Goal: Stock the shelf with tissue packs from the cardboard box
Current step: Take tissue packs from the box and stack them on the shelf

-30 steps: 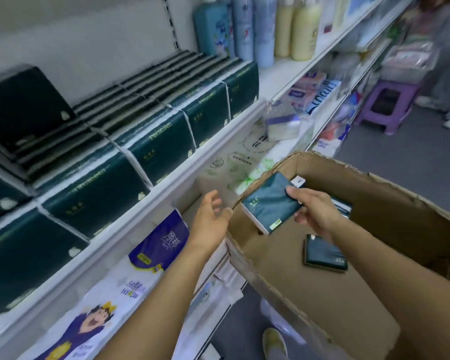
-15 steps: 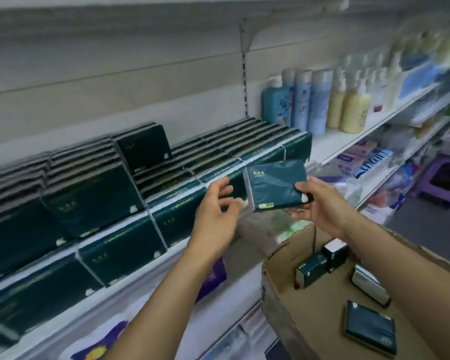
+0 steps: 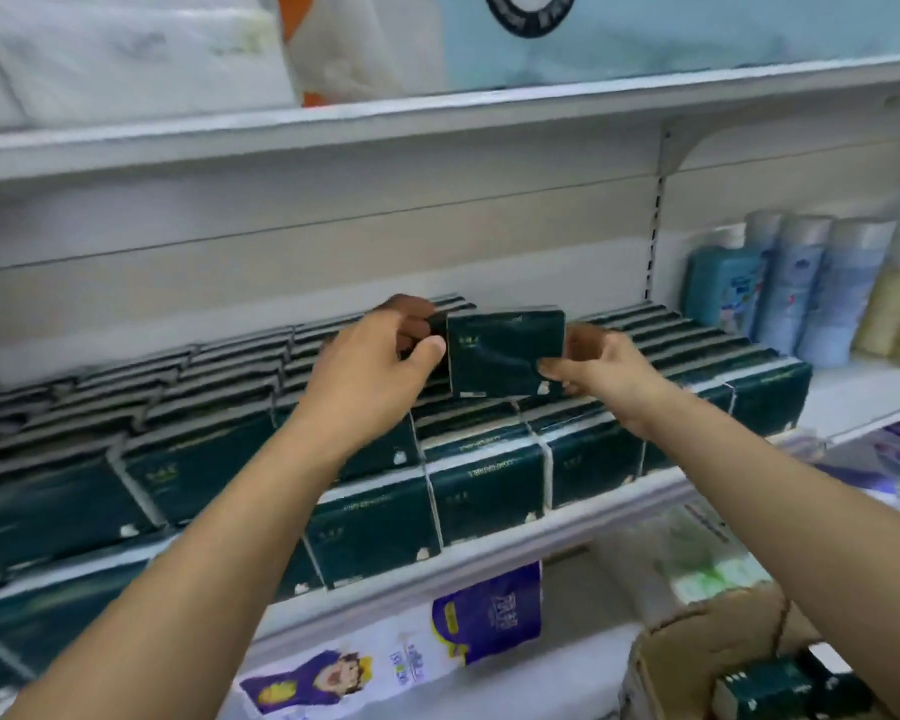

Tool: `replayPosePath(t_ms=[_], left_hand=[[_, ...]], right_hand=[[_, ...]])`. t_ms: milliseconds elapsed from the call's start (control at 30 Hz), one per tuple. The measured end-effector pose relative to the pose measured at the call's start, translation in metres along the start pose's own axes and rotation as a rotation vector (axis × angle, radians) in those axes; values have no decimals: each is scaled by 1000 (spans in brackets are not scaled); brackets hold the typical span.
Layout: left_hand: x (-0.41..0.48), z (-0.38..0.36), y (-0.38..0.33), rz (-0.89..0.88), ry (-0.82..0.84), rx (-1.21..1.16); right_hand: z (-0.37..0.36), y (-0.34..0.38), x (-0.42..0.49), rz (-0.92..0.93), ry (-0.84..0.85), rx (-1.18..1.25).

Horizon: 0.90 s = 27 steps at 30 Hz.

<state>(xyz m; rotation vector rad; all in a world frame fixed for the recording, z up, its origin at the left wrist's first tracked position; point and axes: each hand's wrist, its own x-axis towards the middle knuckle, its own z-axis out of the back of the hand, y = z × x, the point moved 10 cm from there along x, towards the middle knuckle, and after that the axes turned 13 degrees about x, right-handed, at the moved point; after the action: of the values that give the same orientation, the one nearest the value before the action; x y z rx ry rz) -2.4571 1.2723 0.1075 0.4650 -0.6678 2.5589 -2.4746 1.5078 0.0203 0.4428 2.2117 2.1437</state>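
i have the tissue pack (image 3: 505, 353) upright between both hands, just above the back rows of stocked packs (image 3: 489, 491) near the middle of the shelf (image 3: 645, 504). my left hand (image 3: 370, 371) pinches its left edge, with the thumb on the front face and the fingers curled behind the top corner. my right hand (image 3: 604, 376) pinches the lower right corner the same way, thumb in front and fingers behind. i hold it by the two sides, i think, so the bottom is free to slide into a row and the printed face points toward the front edge like the others. the pack is a flat, soft-cornered rectangle in glossy dark green film, and it should give a little under the pinch. the stocked packs stand on edge in tight files running from the front edge toward the back wall. the cardboard box (image 3: 697, 646), matte brown with a ragged rim, sits low at the right with more packs (image 3: 770, 688) inside.
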Motion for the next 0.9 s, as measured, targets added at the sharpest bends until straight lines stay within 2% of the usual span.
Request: replayPosePath(t_ms=[167, 433, 533, 767, 900], left_hand=[[42, 2, 34, 120, 104, 161], [77, -47, 36, -9, 356, 595], [81, -61, 41, -11, 443, 601], [89, -63, 46, -20, 433, 592], [89, -62, 46, -6, 440, 585]], right_hand=[[-35, -6, 48, 2, 72, -101], [-54, -25, 90, -23, 134, -114], [-59, -31, 97, -33, 125, -169], [-64, -30, 104, 3, 92, -326], [-69, -23, 103, 61, 92, -507]])
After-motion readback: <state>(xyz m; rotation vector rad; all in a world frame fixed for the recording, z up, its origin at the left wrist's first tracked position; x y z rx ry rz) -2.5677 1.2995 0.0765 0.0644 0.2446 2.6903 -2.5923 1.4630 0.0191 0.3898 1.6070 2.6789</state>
